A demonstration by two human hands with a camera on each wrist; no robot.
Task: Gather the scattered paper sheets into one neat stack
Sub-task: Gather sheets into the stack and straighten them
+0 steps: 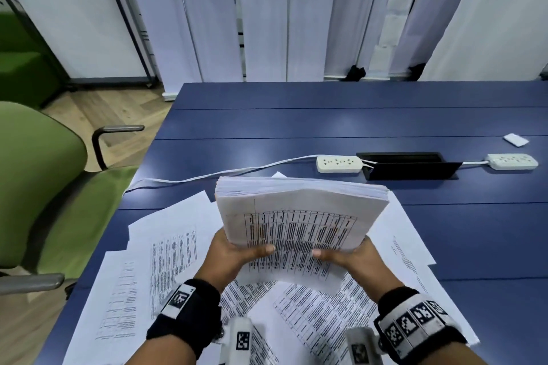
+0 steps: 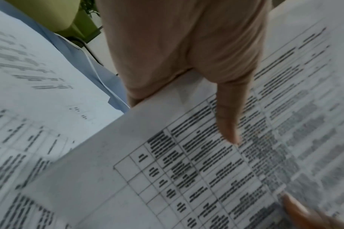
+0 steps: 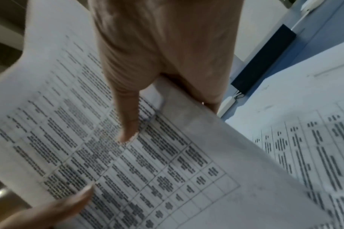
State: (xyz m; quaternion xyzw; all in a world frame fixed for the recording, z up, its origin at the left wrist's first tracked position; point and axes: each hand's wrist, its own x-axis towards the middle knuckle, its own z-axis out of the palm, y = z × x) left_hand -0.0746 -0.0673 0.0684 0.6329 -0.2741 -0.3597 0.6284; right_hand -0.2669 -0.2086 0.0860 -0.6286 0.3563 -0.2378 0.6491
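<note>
A thick stack of printed sheets (image 1: 299,216) is held up, tilted, above the blue table (image 1: 326,121), its top page a printed table. My left hand (image 1: 237,252) grips its left side, thumb on the front page and fingers behind. My right hand (image 1: 350,255) grips the right side the same way. The wrist views show each thumb (image 2: 228,120) (image 3: 128,122) pressed on the top sheet (image 2: 186,170) (image 3: 147,155). Several loose sheets (image 1: 166,249) lie scattered on the table under and around the hands.
A green chair (image 1: 44,187) stands at the table's left edge. Two white power strips (image 1: 339,163) (image 1: 513,161) and a black cable box (image 1: 412,165) lie beyond the stack, a white cord (image 1: 222,173) running left. A small white card (image 1: 516,139) sits far right.
</note>
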